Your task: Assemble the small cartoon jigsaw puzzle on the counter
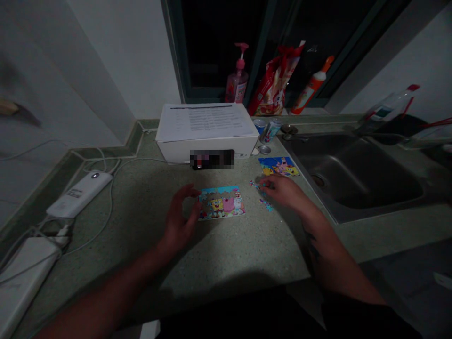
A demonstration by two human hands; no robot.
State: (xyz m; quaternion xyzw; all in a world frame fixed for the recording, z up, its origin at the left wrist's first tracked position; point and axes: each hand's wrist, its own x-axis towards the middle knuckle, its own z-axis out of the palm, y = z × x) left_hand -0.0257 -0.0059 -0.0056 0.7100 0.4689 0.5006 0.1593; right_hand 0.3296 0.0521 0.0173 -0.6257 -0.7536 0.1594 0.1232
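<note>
A small cartoon jigsaw puzzle (222,202) lies flat on the speckled green counter (219,254). My left hand (181,214) is curled at its left edge, thumb and fingers apart, touching the puzzle's side. My right hand (282,189) rests palm down to the right of it, fingers over several loose puzzle pieces (265,203). A colourful picture card (278,166) with the same cartoon lies beyond my right hand.
A white box (208,129) topped with a printed sheet stands behind the puzzle. A steel sink (356,174) is on the right. White power banks (79,193) with cables lie at left. A pink pump bottle (237,80), red bag and cans stand by the window.
</note>
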